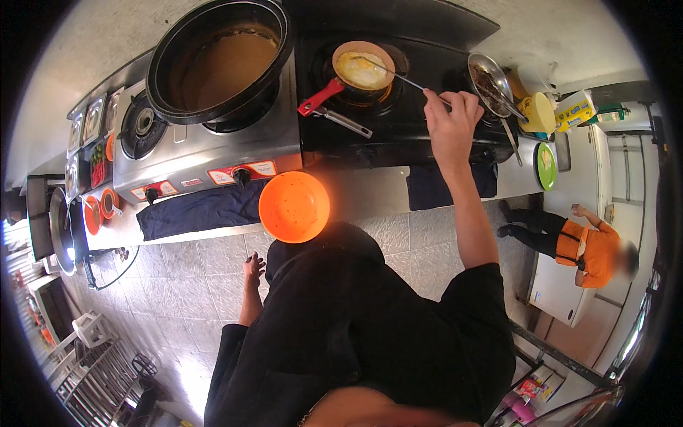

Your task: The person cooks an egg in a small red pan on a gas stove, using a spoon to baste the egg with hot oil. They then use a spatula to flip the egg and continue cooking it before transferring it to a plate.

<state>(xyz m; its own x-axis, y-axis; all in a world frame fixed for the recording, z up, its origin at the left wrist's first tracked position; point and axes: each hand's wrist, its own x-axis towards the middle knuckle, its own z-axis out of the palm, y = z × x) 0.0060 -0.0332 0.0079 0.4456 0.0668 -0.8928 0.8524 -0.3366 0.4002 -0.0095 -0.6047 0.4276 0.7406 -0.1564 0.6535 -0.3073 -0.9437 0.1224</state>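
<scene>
My right hand (pixel 453 120) grips the thin metal handle of a utensil (pixel 401 79), whose far end reaches into a small frying pan (pixel 342 52). A fried egg (pixel 363 70) with white and yellow parts lies in that pan, on a burner of the black stove (pixel 427 53). The pan's red handle (pixel 322 98) points toward me, beside a second, metal handle (pixel 344 121). My left hand (pixel 254 267) hangs low at my side, fingers apart, with nothing seen in it. Nearest to it is an orange bowl (pixel 294 207) at the counter's front edge.
A large black pot (pixel 159 69) of brown liquid stands on the steel stove (pixel 213 155). At right are a metal pan (pixel 501 69) with dark food, a yellow container (pixel 536 113) and a green plate (pixel 545 181). Beyond, a person in orange (pixel 592 251) stands by white freezers (pixel 560 293).
</scene>
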